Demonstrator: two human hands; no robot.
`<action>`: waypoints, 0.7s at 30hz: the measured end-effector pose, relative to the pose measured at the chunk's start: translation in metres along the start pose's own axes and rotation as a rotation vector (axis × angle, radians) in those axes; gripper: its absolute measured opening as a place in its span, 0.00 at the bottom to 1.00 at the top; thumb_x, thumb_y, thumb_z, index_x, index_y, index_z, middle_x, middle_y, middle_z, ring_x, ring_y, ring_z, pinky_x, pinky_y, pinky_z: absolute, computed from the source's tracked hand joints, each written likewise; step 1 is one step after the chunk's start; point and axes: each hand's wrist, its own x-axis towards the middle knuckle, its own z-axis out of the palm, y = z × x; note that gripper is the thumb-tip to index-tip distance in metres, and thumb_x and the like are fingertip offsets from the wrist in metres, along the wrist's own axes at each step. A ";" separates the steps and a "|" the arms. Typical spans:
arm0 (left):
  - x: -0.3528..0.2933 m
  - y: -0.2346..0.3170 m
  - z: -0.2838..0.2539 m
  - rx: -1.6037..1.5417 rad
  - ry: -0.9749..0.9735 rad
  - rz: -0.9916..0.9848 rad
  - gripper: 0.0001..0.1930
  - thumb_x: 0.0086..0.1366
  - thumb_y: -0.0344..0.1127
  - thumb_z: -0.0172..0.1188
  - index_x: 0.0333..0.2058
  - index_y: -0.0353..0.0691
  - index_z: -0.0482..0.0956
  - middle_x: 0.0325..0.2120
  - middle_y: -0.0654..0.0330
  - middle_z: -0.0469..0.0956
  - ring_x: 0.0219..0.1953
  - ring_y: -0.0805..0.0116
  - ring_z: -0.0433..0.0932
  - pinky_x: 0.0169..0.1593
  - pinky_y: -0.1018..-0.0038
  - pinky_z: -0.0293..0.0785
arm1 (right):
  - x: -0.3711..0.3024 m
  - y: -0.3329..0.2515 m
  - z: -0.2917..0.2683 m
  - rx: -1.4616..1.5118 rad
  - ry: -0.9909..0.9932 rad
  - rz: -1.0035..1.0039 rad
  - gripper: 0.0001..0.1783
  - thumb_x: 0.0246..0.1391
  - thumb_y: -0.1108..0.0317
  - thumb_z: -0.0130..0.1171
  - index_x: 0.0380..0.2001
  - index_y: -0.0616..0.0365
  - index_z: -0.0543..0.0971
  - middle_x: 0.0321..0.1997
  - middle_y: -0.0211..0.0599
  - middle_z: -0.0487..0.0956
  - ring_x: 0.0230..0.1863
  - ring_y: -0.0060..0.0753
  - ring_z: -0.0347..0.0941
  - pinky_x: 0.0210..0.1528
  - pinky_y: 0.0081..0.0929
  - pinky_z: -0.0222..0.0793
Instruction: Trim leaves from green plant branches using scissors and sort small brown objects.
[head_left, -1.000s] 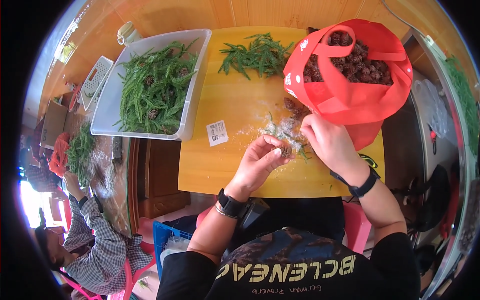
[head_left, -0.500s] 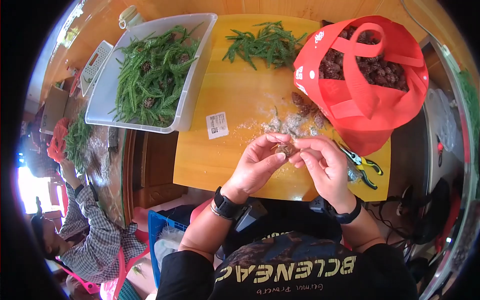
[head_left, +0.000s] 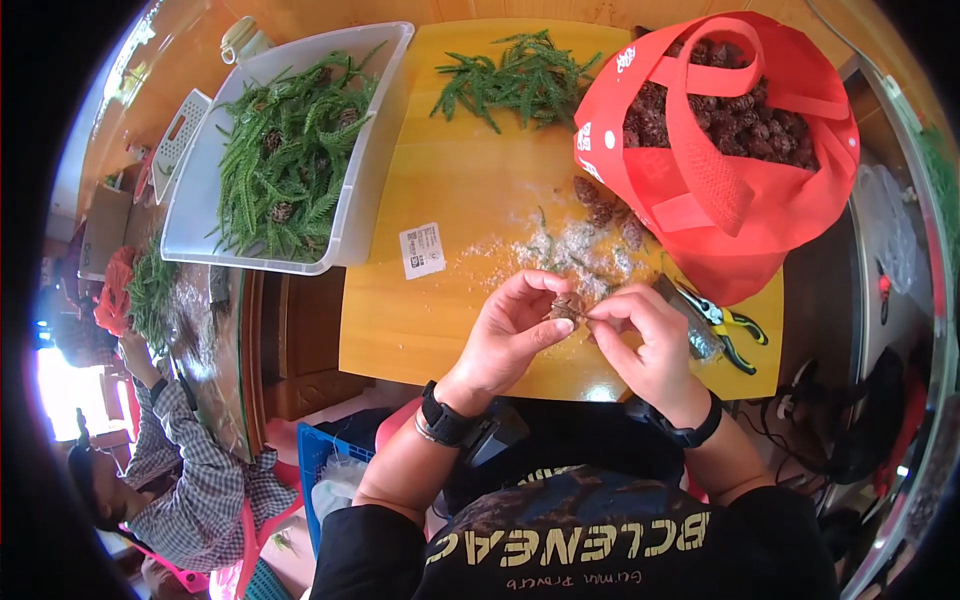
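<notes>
Between the fingers and thumb of my left hand (head_left: 512,328) is a small brown pine cone (head_left: 564,309). Close against the cone's right side, the thumb and forefinger of my right hand (head_left: 652,345) are pinched together; whatever is in that pinch is too small to make out. Both hands are over the near part of the yellow table (head_left: 420,320). Just beyond them lie white, flaky crumbs (head_left: 575,250) with a bit of green in them. A few loose pine cones (head_left: 595,205) rest beside the red bag (head_left: 745,235), which is filled with more cones.
Pliers (head_left: 722,325) with yellow-black handles and a clear packet (head_left: 700,338) lie right of my hands. At left stands a translucent bin (head_left: 350,225) of green sprigs and cones. More sprigs (head_left: 520,85) and a white label (head_left: 422,251) are on the table. Far left, a person (head_left: 190,500) works.
My right thumb and forefinger have come down slightly and closed beside the cone, which has turned a little in my left hand. The whole view has shifted slightly.
</notes>
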 end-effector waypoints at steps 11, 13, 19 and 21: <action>0.001 -0.002 0.001 0.196 0.004 0.072 0.18 0.52 0.18 0.58 0.41 0.39 0.69 0.42 0.62 0.68 0.44 0.73 0.69 0.47 0.76 0.67 | -0.001 0.004 0.003 -0.088 0.083 -0.074 0.10 0.41 0.82 0.59 0.29 0.60 0.73 0.25 0.33 0.72 0.21 0.25 0.71 0.23 0.19 0.67; 0.001 -0.002 0.002 0.180 0.005 0.041 0.18 0.52 0.17 0.57 0.42 0.39 0.69 0.42 0.62 0.68 0.44 0.73 0.69 0.46 0.76 0.68 | -0.003 0.004 0.005 -0.036 0.113 0.001 0.11 0.42 0.82 0.59 0.31 0.60 0.73 0.25 0.33 0.71 0.21 0.25 0.71 0.23 0.19 0.67; -0.001 -0.002 0.006 0.070 0.036 -0.066 0.17 0.55 0.19 0.55 0.43 0.39 0.67 0.42 0.60 0.69 0.42 0.72 0.71 0.39 0.78 0.71 | -0.003 0.000 0.000 -0.106 0.061 0.006 0.13 0.41 0.84 0.58 0.33 0.61 0.75 0.26 0.35 0.70 0.23 0.25 0.71 0.26 0.18 0.67; -0.001 -0.002 0.005 0.067 0.044 -0.078 0.17 0.55 0.20 0.55 0.44 0.39 0.67 0.41 0.60 0.69 0.41 0.73 0.71 0.39 0.78 0.71 | -0.003 0.004 -0.001 -0.132 0.061 -0.012 0.13 0.41 0.84 0.58 0.33 0.61 0.76 0.26 0.35 0.70 0.23 0.25 0.71 0.25 0.18 0.67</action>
